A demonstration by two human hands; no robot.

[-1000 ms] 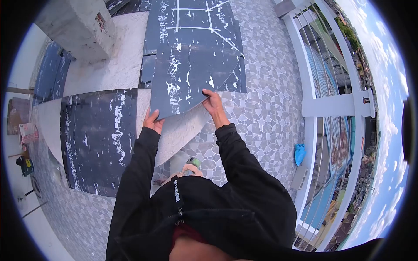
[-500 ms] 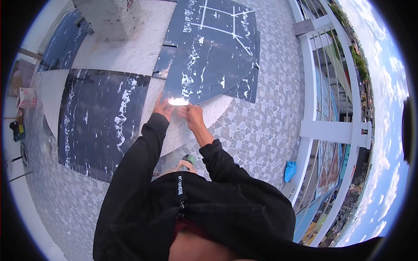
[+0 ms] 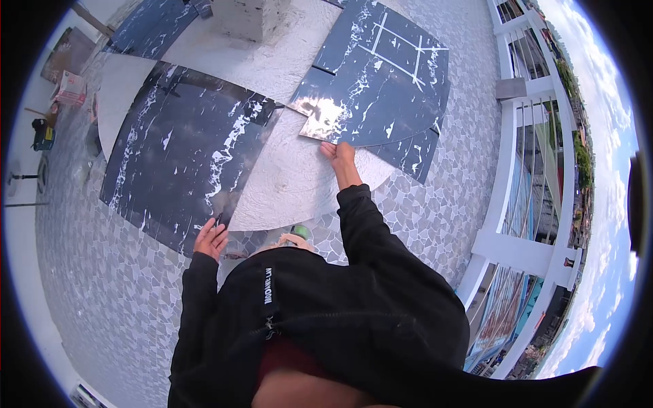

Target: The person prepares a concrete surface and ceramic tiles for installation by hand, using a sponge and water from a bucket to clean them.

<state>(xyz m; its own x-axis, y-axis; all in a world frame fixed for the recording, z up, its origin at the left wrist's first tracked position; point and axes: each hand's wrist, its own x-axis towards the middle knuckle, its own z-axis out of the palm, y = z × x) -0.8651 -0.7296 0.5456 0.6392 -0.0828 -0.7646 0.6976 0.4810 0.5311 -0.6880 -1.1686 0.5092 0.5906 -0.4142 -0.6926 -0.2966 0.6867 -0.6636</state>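
Observation:
My right hand (image 3: 342, 155) pinches the near edge of a glossy dark marble-patterned tile (image 3: 382, 102), beside its glaring corner. White strips form a rectangle on this tile's far part, and a curved edge runs along its near right side. Under it another dark tile piece (image 3: 416, 155) sticks out. My left hand (image 3: 211, 239) is at the near right corner of a second dark tile (image 3: 180, 146) with white veins, fingers apart; whether they touch it is hard to tell. Between both tiles shows a rough whitish round slab (image 3: 272, 180).
A concrete pillar (image 3: 248, 19) rises from the slab at the back. Another dark tile (image 3: 151, 30) lies at far left. On the right runs a white railing (image 3: 520, 245) with a drop beyond. Stone-patterned floor (image 3: 136, 285) surrounds the slab. A carton (image 3: 70, 88) stands left.
My left hand has left the right tile's near edge and moved down-left to the left tile's corner. My right hand stays on the right tile's edge. The whole view has swung.

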